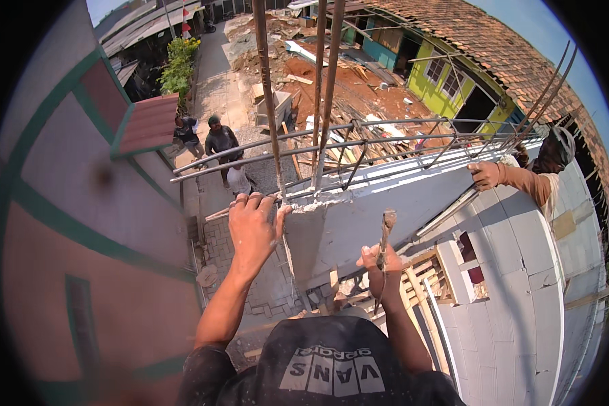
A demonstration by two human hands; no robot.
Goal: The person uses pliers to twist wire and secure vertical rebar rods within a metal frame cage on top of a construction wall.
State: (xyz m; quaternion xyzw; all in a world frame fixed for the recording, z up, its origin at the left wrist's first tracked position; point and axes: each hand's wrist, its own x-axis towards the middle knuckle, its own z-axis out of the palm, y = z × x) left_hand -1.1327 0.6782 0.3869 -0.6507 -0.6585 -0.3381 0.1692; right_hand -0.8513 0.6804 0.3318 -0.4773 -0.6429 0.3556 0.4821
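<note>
My left hand (254, 220) is closed over the near end of the wall top, its fingers bent over a thin wooden strip (216, 214) and its thumb beside the wall's corner. What lies under the palm is hidden. In front of my chest, my right hand (381, 267) is closed around worn, rusty pincers (387, 225), held upright with the blocky head up. Just ahead, a long cage of steel reinforcing bars (365, 141) runs along the top of the grey wall (379, 213). Upright rusty bars (323, 88) rise through it near my left hand.
A co-worker's hand (486, 174) rests on the wall top at right. Bamboo poles (423, 304) and a white block wall (501, 298) are below right. Two people stand in the alley near a shrub (179, 64). A house wall (81, 237) rises at left.
</note>
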